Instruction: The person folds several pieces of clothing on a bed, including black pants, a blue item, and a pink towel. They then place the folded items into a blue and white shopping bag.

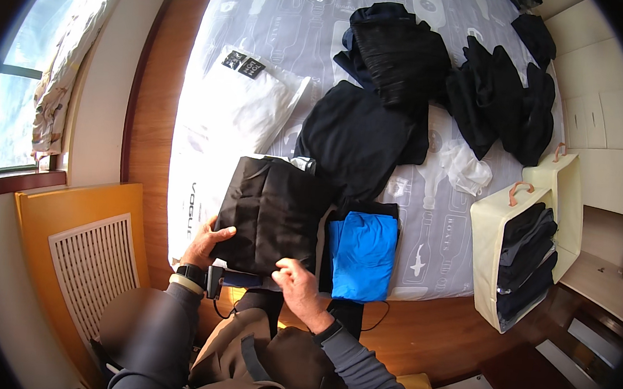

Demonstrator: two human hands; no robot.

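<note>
A folded black garment (273, 213) lies at the near edge of the bed in front of me. My left hand (206, 245) holds its left edge, thumb on top and the other fingers partly hidden. At the garment's front edge is my right hand (302, 295), fingers curled; whether it pinches the fabric cannot be made out. Just right of the garment, a folded blue garment (362, 257) rests on a dark one. Beyond them a black garment (353, 134) is spread out. White clothing in a clear plastic bag (247, 100) lies to the far left.
The bed (441, 239) has a grey patterned cover. More dark clothes (401, 58) and a black heap (498, 94) lie farther back. Crumpled white plastic (467, 166) is near a cream storage box (487, 254) holding dark clothes. An orange radiator cover (80, 196) stands left.
</note>
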